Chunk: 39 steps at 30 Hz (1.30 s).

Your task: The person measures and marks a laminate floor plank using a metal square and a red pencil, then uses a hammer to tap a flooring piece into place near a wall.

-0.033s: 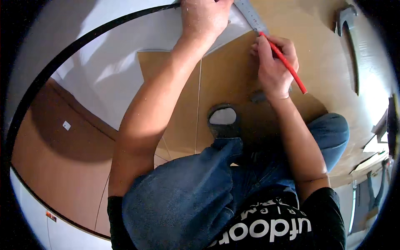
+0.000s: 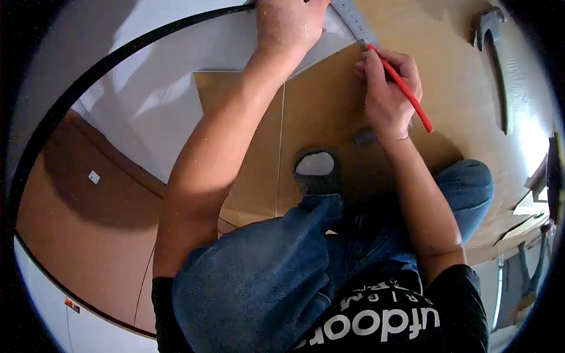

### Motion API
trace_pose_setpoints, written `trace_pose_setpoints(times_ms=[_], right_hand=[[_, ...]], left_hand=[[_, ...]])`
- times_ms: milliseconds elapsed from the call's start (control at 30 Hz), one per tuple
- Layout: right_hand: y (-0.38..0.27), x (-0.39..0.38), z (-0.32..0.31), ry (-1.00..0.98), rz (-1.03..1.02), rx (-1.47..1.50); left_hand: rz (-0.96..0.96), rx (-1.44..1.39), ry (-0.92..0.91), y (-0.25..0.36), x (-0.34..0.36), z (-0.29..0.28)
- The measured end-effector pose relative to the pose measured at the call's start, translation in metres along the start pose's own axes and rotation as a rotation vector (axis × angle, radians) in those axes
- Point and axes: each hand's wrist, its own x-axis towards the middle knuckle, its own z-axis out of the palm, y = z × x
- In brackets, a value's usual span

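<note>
My right hand [image 2: 391, 94] is closed in a writing grip around a red pencil [image 2: 412, 100], its tip down at the lower end of a metal ruler [image 2: 352, 20]. The ruler runs out past the top edge, and its lower end lies where a white sheet [image 2: 147, 117] meets a brown board [image 2: 335, 88]. Beside the ruler's upper part is my left hand [image 2: 291, 26], knuckles up; its fingers are mostly cut off by the frame's edge, so what they press or hold is hidden.
A claw hammer [image 2: 497, 70] lies on the board at the far right. My shoe [image 2: 316, 167] stands on the board between my arms. A black strip [image 2: 76, 97] curves along the left, beside a reddish-brown surface [image 2: 100, 223]. Papers [image 2: 529, 206] lie near the right rim.
</note>
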Motion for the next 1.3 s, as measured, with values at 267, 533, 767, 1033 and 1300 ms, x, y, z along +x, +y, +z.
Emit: trace_pose_setpoints(times_ms=[267,533,767,1033,1300], right_hand=[[-0.003,0.001,-0.018,-0.172,0.097,0.272],[-0.020,-0.006,-0.063,-0.308,-0.464,-0.999],[-0.015,-0.016,-0.064,-0.327,-0.446,-0.989],[-0.025,-0.058,-0.061,-0.422,-0.563,-0.891],[-0.015,-0.053,-0.054,-0.590,-0.654,-0.962]], left_hand=[[0.027,-0.077,0.046,-0.004,-0.004,0.004],[-0.154,-0.143,-0.132,0.015,-0.015,-0.021],[-0.015,0.032,0.098,-0.076,-0.109,-0.093],[-0.203,0.620,0.234,-0.179,-0.237,-0.162],[-0.226,0.503,0.209,-0.162,-0.231,-0.142]])
